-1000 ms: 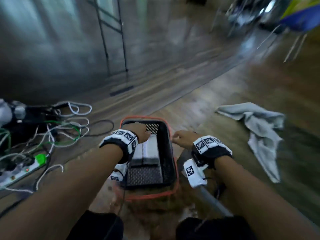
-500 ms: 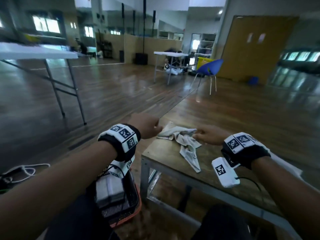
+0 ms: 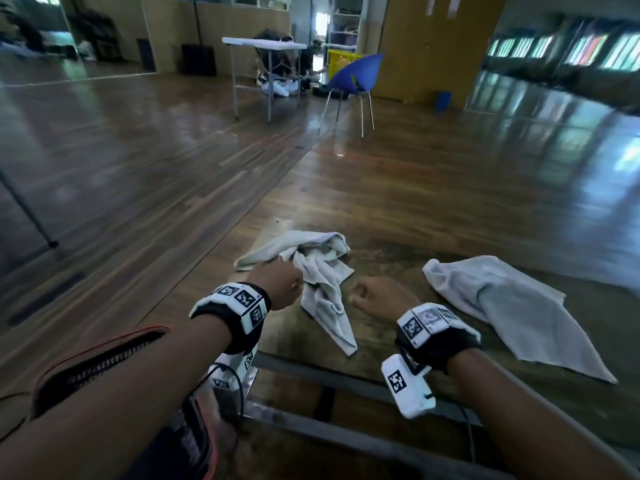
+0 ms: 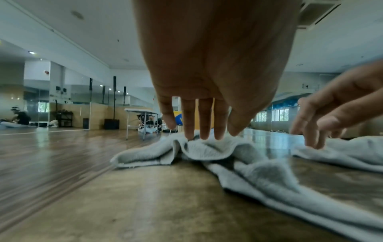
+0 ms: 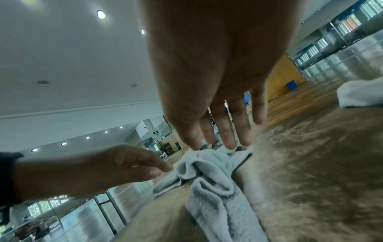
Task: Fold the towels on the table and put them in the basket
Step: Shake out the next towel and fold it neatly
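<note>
A crumpled grey-white towel (image 3: 318, 271) lies near the left edge of the worn wooden table (image 3: 381, 258). My left hand (image 3: 282, 284) is at its left side. In the left wrist view its fingertips (image 4: 204, 134) touch the top fold of the towel (image 4: 207, 150), fingers fairly straight. My right hand (image 3: 375, 294) hovers just right of the towel with fingers extended (image 5: 230, 139), holding nothing. A second towel (image 3: 512, 306) lies flatter on the right. The black mesh basket (image 3: 104, 363) with an orange rim sits low on the left, mostly hidden by my left forearm.
The table's metal frame (image 3: 346, 379) runs under the near edge. Across the wooden floor stand a white folding table (image 3: 263, 43) and a blue chair (image 3: 356, 74). A thin metal leg (image 3: 27, 213) slants at the far left.
The view has swung up from the basket on the floor to the tabletop. Both hands have left the basket and come to the crumpled towel. The second towel has come into view.
</note>
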Available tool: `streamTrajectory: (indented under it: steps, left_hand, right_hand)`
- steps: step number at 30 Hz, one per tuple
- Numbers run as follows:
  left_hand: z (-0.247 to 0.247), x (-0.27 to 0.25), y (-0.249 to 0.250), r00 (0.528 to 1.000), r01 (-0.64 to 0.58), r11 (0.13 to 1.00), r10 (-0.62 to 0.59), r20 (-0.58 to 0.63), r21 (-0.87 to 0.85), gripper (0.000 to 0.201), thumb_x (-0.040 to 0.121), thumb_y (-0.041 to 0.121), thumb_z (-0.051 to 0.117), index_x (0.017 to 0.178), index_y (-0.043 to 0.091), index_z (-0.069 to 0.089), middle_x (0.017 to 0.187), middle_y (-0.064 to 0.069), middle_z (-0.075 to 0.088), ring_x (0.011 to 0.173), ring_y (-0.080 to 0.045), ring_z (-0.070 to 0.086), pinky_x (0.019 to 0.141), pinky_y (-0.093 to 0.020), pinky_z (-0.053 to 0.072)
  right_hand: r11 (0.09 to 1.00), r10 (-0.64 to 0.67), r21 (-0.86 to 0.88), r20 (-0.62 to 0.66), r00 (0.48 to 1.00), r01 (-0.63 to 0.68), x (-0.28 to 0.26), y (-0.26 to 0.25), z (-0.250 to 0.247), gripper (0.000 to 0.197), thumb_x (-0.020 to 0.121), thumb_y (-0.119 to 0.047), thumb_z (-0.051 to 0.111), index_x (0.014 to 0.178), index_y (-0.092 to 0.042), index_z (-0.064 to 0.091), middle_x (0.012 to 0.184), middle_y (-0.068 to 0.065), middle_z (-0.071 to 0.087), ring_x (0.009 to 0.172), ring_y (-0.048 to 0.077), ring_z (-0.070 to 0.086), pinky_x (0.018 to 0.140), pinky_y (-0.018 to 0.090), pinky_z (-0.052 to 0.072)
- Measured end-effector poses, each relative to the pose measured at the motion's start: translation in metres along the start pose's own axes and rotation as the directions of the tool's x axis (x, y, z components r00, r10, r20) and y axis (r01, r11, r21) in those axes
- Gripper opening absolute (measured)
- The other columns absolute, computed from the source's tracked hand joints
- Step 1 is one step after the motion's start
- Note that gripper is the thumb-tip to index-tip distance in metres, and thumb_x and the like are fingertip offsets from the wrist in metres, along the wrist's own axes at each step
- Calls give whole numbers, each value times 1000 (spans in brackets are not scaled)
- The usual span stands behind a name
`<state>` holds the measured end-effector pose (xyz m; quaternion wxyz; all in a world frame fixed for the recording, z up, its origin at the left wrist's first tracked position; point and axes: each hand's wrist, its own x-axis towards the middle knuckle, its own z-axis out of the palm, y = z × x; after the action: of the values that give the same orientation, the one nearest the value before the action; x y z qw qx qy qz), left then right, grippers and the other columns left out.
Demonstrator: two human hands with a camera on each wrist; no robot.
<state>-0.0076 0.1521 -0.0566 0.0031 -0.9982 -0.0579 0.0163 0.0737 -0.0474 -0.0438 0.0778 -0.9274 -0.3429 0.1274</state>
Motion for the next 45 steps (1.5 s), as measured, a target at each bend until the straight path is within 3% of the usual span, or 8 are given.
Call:
streamTrajectory:
  steps: [9, 21, 29, 33, 36, 40, 42, 45]
  left_hand:
    - [54, 71, -14, 992, -46, 993, 33, -121, -109, 32, 85, 36, 56, 117, 29, 56, 126, 0, 50, 121, -23, 41, 99, -39, 31]
    - [35, 43, 22, 983, -141, 985, 129, -127, -94, 24, 87, 23, 46, 110, 24, 41, 86, 3, 59, 92, -23, 58, 95, -41, 13]
    - [-36, 17, 45, 948, -212, 960, 157, -277, -185, 16, 90, 16, 45, 97, 23, 57, 79, 1, 66, 75, -23, 60, 81, -32, 24]
    - [-82, 2, 46, 927, -266, 918, 160, -340, -295, 13, 90, 24, 57, 89, 13, 65, 80, -2, 64, 74, -22, 59, 58, -23, 37]
    - [-112, -8, 62, 866, -404, 822, 202, -458, -402, 12, 85, 23, 66, 83, 12, 70, 75, 0, 66, 66, -9, 54, 54, -6, 34]
    - [-146, -18, 102, 853, -492, 719, 285, -437, -491, 10, 80, 31, 72, 71, 29, 67, 65, 13, 63, 57, 8, 54, 52, -7, 38]
    - [-157, -21, 113, 845, -510, 701, 299, -443, -499, 19, 79, 32, 73, 64, 35, 62, 56, 21, 59, 54, 12, 53, 50, -6, 37]
    - [-166, -23, 112, 847, -498, 684, 253, -467, -533, 27, 80, 31, 73, 57, 38, 59, 51, 21, 58, 50, 8, 51, 47, -8, 34]
  right_hand:
    - [991, -115, -93, -253, 961, 94, 79, -14, 49, 19, 89, -36, 50, 96, -20, 58, 96, 3, 66, 88, 27, 62, 71, 32, 35]
    - [977, 8, 196, -414, 910, 81, -3, 60, -51, 19, 89, -33, 52, 73, -22, 52, 70, 2, 61, 72, 28, 58, 71, 40, 47]
    - [969, 245, 138, -595, 765, -204, -96, 121, -116, 29, 86, -36, 49, 64, -17, 43, 61, 2, 54, 71, 33, 59, 70, 38, 46]
    - [869, 487, 266, -598, 637, -417, -126, 139, -133, 17, 89, -24, 47, 74, -16, 49, 96, 18, 66, 94, 36, 59, 76, 35, 35]
    - [902, 424, 155, -498, 756, -403, -135, 120, -123, 29, 83, -34, 58, 107, -18, 54, 127, 12, 56, 118, 32, 50, 101, 42, 37]
    - [986, 81, 162, -331, 940, -28, -134, 58, -108, 50, 79, -47, 66, 123, -26, 55, 125, -2, 59, 119, 16, 52, 104, 42, 36]
    - [951, -23, 281, -358, 933, 132, -133, 36, -107, 11, 84, -34, 65, 93, -26, 65, 93, -6, 68, 91, 11, 61, 87, 35, 44]
    - [898, -18, 378, -483, 875, 227, -135, 27, -119, 13, 91, -17, 58, 81, -14, 66, 80, 7, 69, 78, 25, 62, 74, 38, 46]
